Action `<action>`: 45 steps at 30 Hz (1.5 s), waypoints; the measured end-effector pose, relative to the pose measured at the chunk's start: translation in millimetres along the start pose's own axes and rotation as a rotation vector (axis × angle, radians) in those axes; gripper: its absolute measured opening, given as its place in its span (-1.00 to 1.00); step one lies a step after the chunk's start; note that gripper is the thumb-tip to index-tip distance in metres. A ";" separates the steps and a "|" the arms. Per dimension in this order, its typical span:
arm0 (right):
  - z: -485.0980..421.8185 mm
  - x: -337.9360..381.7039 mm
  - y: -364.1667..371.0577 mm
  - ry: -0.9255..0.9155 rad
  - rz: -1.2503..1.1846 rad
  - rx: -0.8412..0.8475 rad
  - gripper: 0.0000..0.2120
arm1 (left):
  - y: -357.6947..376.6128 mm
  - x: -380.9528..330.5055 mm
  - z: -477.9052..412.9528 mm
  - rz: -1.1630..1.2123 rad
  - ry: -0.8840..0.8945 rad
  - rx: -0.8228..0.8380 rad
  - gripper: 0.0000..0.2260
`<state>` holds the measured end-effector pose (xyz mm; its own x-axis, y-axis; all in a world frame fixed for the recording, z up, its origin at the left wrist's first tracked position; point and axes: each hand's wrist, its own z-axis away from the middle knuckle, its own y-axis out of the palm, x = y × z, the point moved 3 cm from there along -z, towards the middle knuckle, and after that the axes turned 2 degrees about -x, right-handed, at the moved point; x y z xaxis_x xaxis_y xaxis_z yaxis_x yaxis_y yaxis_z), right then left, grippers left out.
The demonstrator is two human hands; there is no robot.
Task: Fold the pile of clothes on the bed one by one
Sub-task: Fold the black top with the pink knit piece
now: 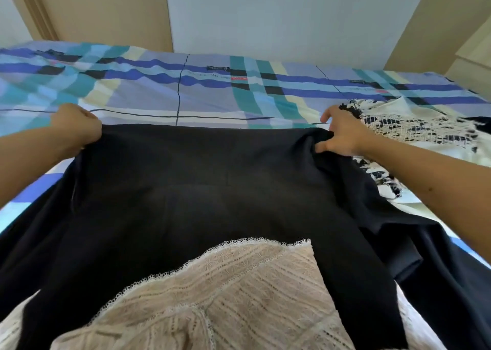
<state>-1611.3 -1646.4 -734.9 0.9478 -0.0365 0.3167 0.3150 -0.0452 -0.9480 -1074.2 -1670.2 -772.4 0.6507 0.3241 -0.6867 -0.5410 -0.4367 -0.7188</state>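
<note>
Black cloth fills most of our view: a black garment point(212, 190) lies spread across the bed, its far edge pulled into a nearly straight line between our two hands. Our left hand point(77, 126) is closed in a fist around the far left corner, fingers curled tight into the fabric. Our right hand point(342, 134) pinches a bunched fold at the far right corner, thumb under and fingers curled over it, one finger lifted a little. Under the garment we see the checked bed sheet point(159, 89) in blue, teal and cream. Just beside our right hand, a black-and-white patterned garment point(414, 129) lies crumpled on the sheet, touching the black one. Pale pink lace fabric point(225, 296) overlaps the near edge; we cannot tell whether it is worn or lying loose.
</note>
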 end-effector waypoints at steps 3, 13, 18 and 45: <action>5.1 0.1 1.0 -0.125 0.117 0.162 -0.38 | 6.0 -4.6 6.8 0.032 0.052 0.099 -0.90; 8.1 6.3 9.4 -0.784 0.690 -0.049 -0.70 | 18.2 2.3 9.8 -0.023 0.208 0.429 -0.75; -9.7 1.1 6.9 -0.513 0.606 -0.115 -0.79 | 22.2 12.5 4.3 -0.066 0.179 0.450 -0.74; -8.2 68.0 -24.3 -0.144 0.374 -0.084 -0.68 | -28.7 -77.3 33.9 -0.682 0.679 0.172 -0.87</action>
<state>-1555.0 -1656.0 -690.1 0.9953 0.0738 -0.0625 -0.0519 -0.1369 -0.9892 -1127.0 -1654.3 -702.4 0.9921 -0.1142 0.0520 0.0297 -0.1887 -0.9816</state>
